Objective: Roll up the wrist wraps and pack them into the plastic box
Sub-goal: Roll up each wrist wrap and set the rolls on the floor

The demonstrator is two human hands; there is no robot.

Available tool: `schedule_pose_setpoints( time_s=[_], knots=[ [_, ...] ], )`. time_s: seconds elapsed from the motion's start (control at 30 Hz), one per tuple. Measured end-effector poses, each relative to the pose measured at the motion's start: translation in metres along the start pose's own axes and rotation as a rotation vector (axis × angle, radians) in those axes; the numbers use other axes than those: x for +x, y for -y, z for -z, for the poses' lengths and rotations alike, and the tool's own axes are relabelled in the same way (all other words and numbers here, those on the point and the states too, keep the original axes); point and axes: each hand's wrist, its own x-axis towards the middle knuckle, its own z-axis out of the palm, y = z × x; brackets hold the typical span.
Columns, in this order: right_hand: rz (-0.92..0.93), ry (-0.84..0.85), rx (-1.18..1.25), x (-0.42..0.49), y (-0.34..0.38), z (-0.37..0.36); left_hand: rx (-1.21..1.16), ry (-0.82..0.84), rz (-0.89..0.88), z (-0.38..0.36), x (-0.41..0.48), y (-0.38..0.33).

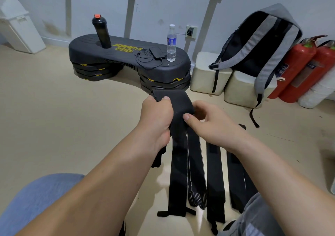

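Beige floor (54, 118) carries everything; you're sitting on it with the wrist wraps laid out between your knees, running from the near edge towards the wall edge.

Hands: left hand (155, 116) has its fingers curled round the top end of the held wrap (179, 105). Right hand (212, 123) pinches the same wrap's right edge, thumb on top. The held wrap's tail trails down to the floor by your knees.

Risks, as I judge them:
- Top end looks bunched, not square. Start rolling like that and the roll will likely cone out and come out loose, a poor fit in the box.
- The tail lies just beside, maybe touching, the striped wrap (196, 172). Pulling it in could drag that one askew.
- The loop at the tail's end could snag a neighbour as it comes up.
- Slack between your hands would let the layers slip.

Can't make out:
- The plastic box. Nothing I can confidently call it is in view; the white bin (18, 25) at the far left is only a maybe.
- Whether a roll core exists yet; your hands cover it.
- Right fingertips, behind the fabric.
- The dark piece under your left wrist.
- The rightmost wrap (237, 177), partly under your right forearm and knee.
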Motion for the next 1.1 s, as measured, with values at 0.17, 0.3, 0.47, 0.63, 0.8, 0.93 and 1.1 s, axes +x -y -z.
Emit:
schedule_pose_setpoints(
  time_s=[0.17, 0.3, 0.47, 0.63, 0.8, 0.93, 1.1],
  knots=[
    [-0.109, 0.08, 0.215, -0.002, 0.004, 0.0, -0.067, 0.047, 0.073, 0.003, -0.005, -0.005],
    [-0.019, 0.105, 0.359, -0.004, 0.011, -0.004, -0.041, 0.062, 0.08, 0.008, -0.001, -0.011],
    [0.047, -0.021, 0.454, -0.003, 0.015, -0.001, 0.427, 0.239, -0.016, 0.016, 0.002, -0.018],
    [0.0, -0.111, 0.584, 0.001, 0.016, 0.011, 1.12, 0.195, -0.709, 0.037, 0.006, -0.025],
    [-0.096, -0.066, 0.756, 0.001, 0.026, 0.01, 0.965, 0.56, -0.997, 0.037, -0.004, -0.021],
    [-0.232, 0.055, 0.865, -0.003, 0.037, 0.02, 0.908, 0.495, -1.006, 0.032, -0.007, -0.029],
    [-0.256, -0.101, 1.007, 0.005, 0.03, 0.03, 0.784, 0.411, -0.74, 0.02, -0.015, -0.032]
  ],
)
